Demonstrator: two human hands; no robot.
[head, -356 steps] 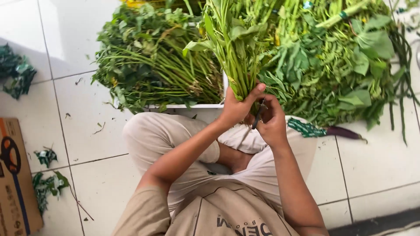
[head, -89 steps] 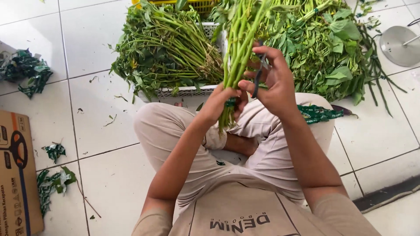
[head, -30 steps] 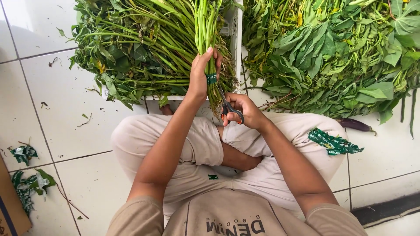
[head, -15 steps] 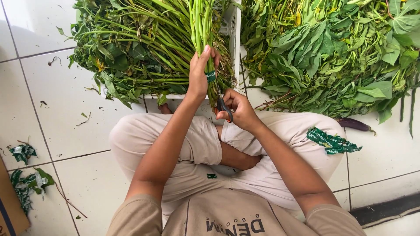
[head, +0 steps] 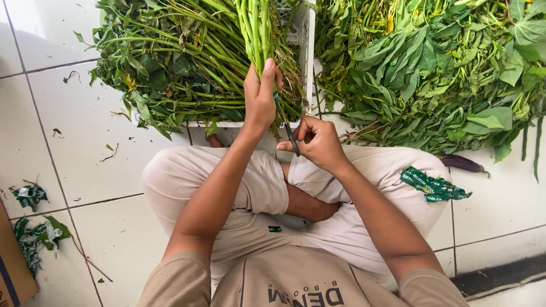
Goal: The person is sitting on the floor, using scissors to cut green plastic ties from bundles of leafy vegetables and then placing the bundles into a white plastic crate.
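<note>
The left hand (head: 259,98) has its grip clamped around a bundle of long green stalks (head: 257,28), held upright just above the person's knees, thumb and fingers wrapped about the lower end of the stems where a few thin roots hang loose. The right hand (head: 318,141) sits just to the right and a little nearer, its grip closed on a slim dark tool (head: 291,138), likely a small blade or scissors, though too little of it shows to tell which; its tip points up toward the foot of the bundle, close to it. The person sits cross-legged on a white tiled floor (head: 51,165) in pale trousers. Behind the left hand, on the far side, a white plastic crate (head: 305,40) carries a heap of leafy stalks (head: 170,62), their stems lying mostly sideways. To the far right lies a broader pile of loose green leaves (head: 432,74) straight on the tiles, with a dark purple eggplant (head: 463,164) at its near edge. A crumpled strip of green tape (head: 433,185) rests on the right knee. At the left, near the corner of a cardboard box (head: 11,267), lie scraps of wilted greens (head: 34,227).
</note>
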